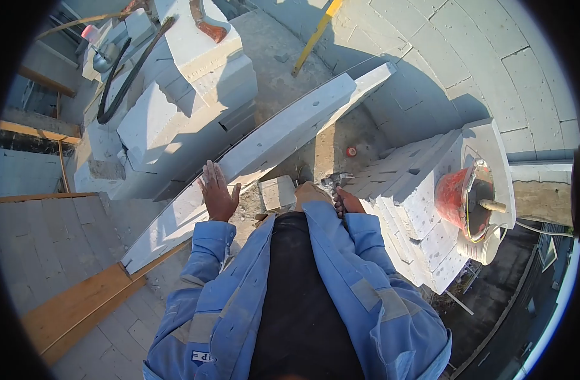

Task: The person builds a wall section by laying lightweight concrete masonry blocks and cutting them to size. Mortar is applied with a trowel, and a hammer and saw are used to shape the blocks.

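Observation:
My left hand (219, 196) lies with straight fingers against a low row of white blocks (296, 126), which runs diagonally in front of me. Closed around a hammer is my right hand (348, 201); the metal hammer head (335, 181) points up and away from my body. Between the two hands, a loose white block (278, 192) rests on the ground near my feet. To the right of my right hand rises a stack of white blocks (423, 183).
On the right-hand stack sits a red bucket (449, 197) with a tool handle (492, 206) across it, beside a white bucket (485, 246). Upper left, more blocks (157, 126) carry a saw handle (209, 28). A yellow bar (315, 39) leans ahead; wooden planks (81, 304) lie lower left.

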{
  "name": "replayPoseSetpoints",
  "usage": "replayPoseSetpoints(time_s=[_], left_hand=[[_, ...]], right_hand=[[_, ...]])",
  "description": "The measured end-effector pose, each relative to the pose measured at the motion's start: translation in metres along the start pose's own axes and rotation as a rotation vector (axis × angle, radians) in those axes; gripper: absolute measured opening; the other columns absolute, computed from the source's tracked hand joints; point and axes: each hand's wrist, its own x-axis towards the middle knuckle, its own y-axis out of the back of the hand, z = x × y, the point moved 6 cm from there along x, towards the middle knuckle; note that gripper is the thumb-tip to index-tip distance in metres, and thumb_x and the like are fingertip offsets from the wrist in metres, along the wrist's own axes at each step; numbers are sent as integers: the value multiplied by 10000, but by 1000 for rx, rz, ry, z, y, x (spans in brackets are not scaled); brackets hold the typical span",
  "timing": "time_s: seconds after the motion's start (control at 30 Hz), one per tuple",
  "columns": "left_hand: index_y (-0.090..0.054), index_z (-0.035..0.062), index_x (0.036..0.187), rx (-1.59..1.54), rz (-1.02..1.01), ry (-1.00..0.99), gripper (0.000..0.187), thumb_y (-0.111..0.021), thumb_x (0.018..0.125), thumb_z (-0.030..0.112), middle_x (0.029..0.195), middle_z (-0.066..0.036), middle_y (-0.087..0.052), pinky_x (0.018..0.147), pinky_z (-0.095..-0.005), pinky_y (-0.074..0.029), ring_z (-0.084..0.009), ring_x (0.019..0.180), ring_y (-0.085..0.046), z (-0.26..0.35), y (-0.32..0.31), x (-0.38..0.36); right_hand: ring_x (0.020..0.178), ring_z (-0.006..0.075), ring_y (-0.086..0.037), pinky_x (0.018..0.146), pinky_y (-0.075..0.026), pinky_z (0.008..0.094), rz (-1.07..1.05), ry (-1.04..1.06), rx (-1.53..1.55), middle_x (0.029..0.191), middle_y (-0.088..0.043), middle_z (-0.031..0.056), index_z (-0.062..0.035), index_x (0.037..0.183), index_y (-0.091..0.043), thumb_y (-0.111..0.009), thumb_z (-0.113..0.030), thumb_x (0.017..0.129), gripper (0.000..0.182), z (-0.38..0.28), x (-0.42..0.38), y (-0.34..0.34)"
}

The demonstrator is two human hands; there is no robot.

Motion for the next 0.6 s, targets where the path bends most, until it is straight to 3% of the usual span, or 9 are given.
replayPoseSetpoints(time_s=[0.07,0.2,0.27,0.47,0.6], left_hand=[[-170,-46,1543,19,-123,-57,962,-636,882,474,1615,-235,-164,1202,-578,-55,-390,1502,-140,4,-9,-8],[-142,-44,1547,37,-166,-32,997,-674,854,435,1616,-240,-155,1207,-569,-23,-378,1511,-123,11,-4,-6],[-142,-47,1546,52,-180,-26,1008,-688,843,426,1616,-248,-149,1206,-572,-32,-372,1514,-117,12,-4,-4],[-149,-73,1534,123,-298,149,1024,-698,820,413,1611,-268,-143,1192,-597,-75,-411,1510,-95,19,-9,-1],[-164,-80,1530,223,-349,249,1027,-653,831,492,1603,-289,-138,1181,-609,-116,-417,1505,-99,29,-10,6]], right_hand=[[461,113,-423,424,-374,273,11,-13,70,614,-471,5,-98,817,-519,-584,-481,962,415,-5,2,6],[450,90,-396,403,-356,253,-75,-66,394,588,-408,-27,-149,741,-418,-587,-433,954,393,-24,24,14],[444,78,-389,405,-361,244,-186,-164,581,567,-390,-45,-162,726,-408,-574,-387,953,360,-41,45,10],[438,74,-394,410,-374,235,-86,-56,652,553,-389,-57,-159,698,-420,-537,-346,966,347,-112,94,16],[463,91,-417,441,-402,256,-244,-134,854,552,-388,-48,-139,696,-430,-568,-309,982,360,-162,128,4]])
